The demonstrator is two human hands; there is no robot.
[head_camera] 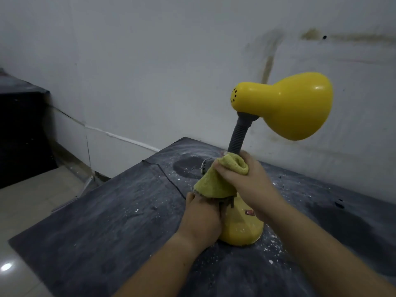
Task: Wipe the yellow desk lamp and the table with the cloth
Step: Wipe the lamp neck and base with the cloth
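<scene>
Right hand [246,181] clenches cloth [214,183] round yellow desk lamp [289,103] neck, frame centre. Left hand [201,217] on its base, fingers hidden, grip unclear. Table [107,221] dusty, likely unwiped.

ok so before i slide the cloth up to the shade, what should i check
1. Grip on the cloth: ok, the right hand holds it bunched at the foot of the grey neck.
2. Is the lamp base steadied: ok, the left hand holds it.
3. Is the cord out of the way: ok, it trails left across the table.
4. Is the shade already clean: cannot tell.
5. Is the table wiped: not ok, white dust and crumbs all over.
</scene>
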